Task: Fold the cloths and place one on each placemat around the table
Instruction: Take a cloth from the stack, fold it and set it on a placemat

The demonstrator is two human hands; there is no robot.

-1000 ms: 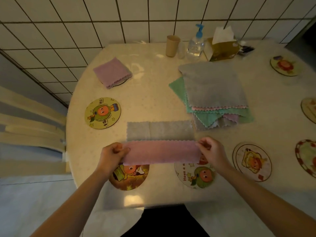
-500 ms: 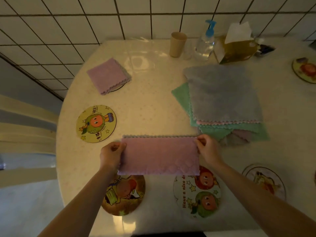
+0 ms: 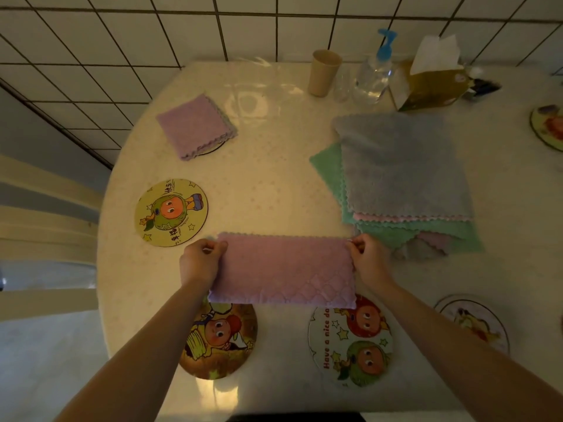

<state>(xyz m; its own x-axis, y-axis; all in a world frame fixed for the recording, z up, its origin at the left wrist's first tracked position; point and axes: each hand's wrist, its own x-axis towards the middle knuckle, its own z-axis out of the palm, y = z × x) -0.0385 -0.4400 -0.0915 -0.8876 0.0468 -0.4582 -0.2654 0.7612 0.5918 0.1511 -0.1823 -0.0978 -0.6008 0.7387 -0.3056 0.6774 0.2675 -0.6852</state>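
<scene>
A pink cloth [image 3: 283, 269] lies folded in half as a wide rectangle on the table near me. My left hand [image 3: 199, 263] pinches its far left corner and my right hand [image 3: 367, 260] pinches its far right corner. A folded purple cloth [image 3: 195, 126] sits on a placemat at the far left. A stack of unfolded cloths [image 3: 399, 172], grey on top with pink and green beneath, lies at the right. Bare round placemats show a green fruit figure [image 3: 171, 212], a brown scene [image 3: 219, 339], and "Have a nice day" [image 3: 350, 345]; the near ones are partly covered by the pink cloth.
At the back stand a tan cup [image 3: 323, 73], a pump bottle [image 3: 376, 68] and a tissue box [image 3: 432, 77]. More placemats lie at the right [image 3: 475, 321] and far right [image 3: 548, 129]. A chair [image 3: 36, 233] stands left of the table [image 3: 274, 184]. A tiled wall runs behind.
The pink cloth's near edge was lifted and carried over to the far edge, covering the grey side; it now lies folded in half. Both hands moved away from me with it.
</scene>
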